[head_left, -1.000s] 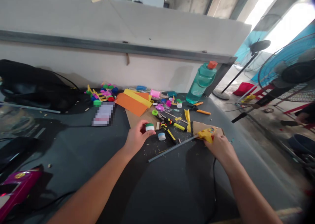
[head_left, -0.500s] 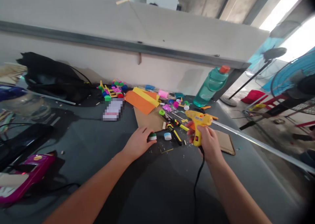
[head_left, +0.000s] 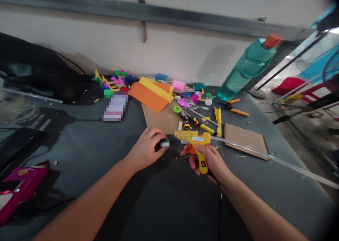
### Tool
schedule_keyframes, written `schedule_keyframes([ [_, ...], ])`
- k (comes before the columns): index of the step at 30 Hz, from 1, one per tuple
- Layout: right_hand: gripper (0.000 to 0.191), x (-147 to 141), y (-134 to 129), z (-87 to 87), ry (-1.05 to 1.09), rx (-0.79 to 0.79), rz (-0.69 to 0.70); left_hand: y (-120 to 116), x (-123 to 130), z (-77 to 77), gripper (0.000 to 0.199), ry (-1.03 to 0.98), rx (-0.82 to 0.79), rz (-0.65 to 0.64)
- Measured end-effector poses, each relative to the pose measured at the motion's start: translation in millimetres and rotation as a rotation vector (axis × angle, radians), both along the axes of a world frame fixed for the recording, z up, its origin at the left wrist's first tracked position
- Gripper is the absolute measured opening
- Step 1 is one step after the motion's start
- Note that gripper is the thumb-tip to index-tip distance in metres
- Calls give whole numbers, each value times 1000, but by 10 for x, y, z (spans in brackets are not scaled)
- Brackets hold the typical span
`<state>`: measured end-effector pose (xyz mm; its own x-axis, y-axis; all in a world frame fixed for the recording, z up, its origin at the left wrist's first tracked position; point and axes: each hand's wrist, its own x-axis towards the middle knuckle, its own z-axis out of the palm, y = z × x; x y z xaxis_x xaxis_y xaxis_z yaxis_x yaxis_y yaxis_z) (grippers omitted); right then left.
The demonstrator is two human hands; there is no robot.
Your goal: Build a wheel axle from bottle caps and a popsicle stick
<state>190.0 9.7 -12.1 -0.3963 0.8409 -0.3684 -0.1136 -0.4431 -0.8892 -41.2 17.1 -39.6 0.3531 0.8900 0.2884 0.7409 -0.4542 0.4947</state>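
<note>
My left hand (head_left: 147,147) is closed on a small green and white cap (head_left: 164,143), held just above or at the dark tabletop (head_left: 148,205). In my right hand (head_left: 209,160) is a yellow glue gun (head_left: 194,138) with an orange trigger. Its nozzle points left, a short way from the cap. A long clear glue stick (head_left: 246,148) runs out of its back to the right. Behind the gun, another white cap is mostly hidden. Pliers with yellow and black handles (head_left: 206,127) lie just beyond.
Orange paper (head_left: 150,98) and cardboard (head_left: 159,119) lie ahead, with colourful caps around them. A teal bottle (head_left: 245,70) stands at the back right, near orange-handled pliers (head_left: 239,112). A cardboard piece (head_left: 246,140) lies right; a phone (head_left: 115,108) and magenta tool (head_left: 23,184) lie left.
The glue gun in my right hand has moved left and down, closer to the cap in my left hand. The view has tilted down, bringing the table closer.
</note>
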Motion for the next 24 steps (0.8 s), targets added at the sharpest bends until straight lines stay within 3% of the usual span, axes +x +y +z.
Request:
schedule_keyframes([
  [5, 35, 16, -5, -88, -25, 16, 104, 88, -93, -28, 22, -13, 3, 43],
  [12, 38, 2, -9, -172, -51, 72, 87, 125, -128, -79, 25, -7, -17, 45],
  [24, 41, -36, -2, -151, -119, 77, 105, 102, -113, -72, 25, -10, -28, 50],
])
